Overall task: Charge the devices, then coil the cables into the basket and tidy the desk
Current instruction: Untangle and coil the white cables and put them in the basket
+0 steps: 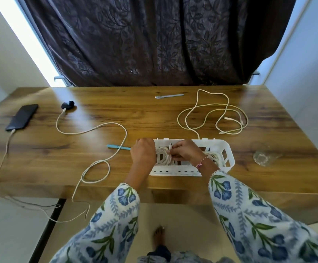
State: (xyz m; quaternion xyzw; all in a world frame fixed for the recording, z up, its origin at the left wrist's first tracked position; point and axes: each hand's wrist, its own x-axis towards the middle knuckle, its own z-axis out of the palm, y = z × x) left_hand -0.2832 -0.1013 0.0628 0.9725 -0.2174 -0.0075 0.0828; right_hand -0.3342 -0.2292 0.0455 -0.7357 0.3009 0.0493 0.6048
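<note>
A white slotted basket (223,149) sits near the desk's front edge. Both hands reach into its left half. My left hand (143,152) grips a coiled white cable (162,155) from the left side. My right hand (184,151) pinches the same coil, its connector end sticking up between the fingers. A second white coil (216,157) lies in the basket's right end. A black phone (22,116) lies at far left with a cable plugged in. Dark earbuds case (67,105) has a white cable (101,128) plugged in that loops over the desk edge. A loose white cable (211,111) lies behind the basket.
A blue pen (116,147) lies just left of my left hand. A grey pen (169,96) rests near the desk's back edge. A clear glass (262,157) stands right of the basket. A dark curtain (154,40) hangs behind the wooden desk (116,92).
</note>
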